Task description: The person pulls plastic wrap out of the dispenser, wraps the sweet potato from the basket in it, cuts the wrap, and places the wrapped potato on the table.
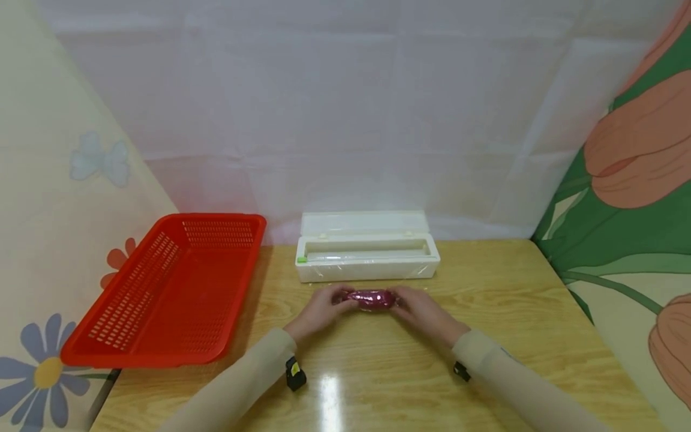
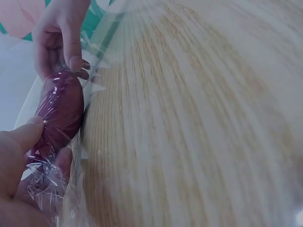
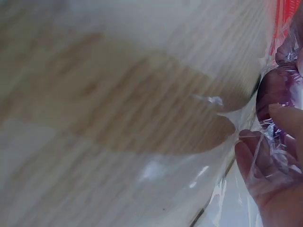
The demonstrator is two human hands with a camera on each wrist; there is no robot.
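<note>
A purple-red sweet potato (image 1: 370,299), wrapped in shiny cling film, is held between both hands just in front of a white cling film dispenser (image 1: 369,269). My left hand (image 1: 327,309) pinches its left end, thumb on one side and fingers on the other. Loose film (image 2: 47,187) bunches over those fingers in the left wrist view. At the opposite end my right hand (image 1: 422,311) grips it. The right wrist view shows crinkled film (image 3: 272,172) spread over the right fingers, with the thumb against the wrapped sweet potato (image 3: 277,90).
The dispenser's lid (image 1: 364,222) stands raised against the white cloth backdrop (image 1: 345,120). A green slider (image 1: 302,260) sits at its left front. Left on the wooden table (image 1: 378,384) is a red plastic basket (image 1: 232,324). Printed cloths hang at both sides.
</note>
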